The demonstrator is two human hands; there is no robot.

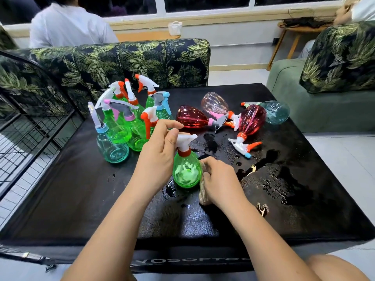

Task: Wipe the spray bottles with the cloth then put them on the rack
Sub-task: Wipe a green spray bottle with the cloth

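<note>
- Head view: green spray bottle (186, 173) stands upright on the wet black worktop (97, 199), between both grips.
- Left grip (160, 151) grasps its white trigger head (183, 141) from the left.
- Right grip (219, 179) clutches a crumpled cloth (204, 196), pressed against the bottle's right side.
- 4 other bottles (192, 117) lie on their sides behind.

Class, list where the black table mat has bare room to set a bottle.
Free: the near-left stretch of the black table mat, bordered by the upright green and blue spray bottles behind and the forearm of the left hand. Crowded: the far middle, with lying red and pink bottles; puddles cover the right.
</note>
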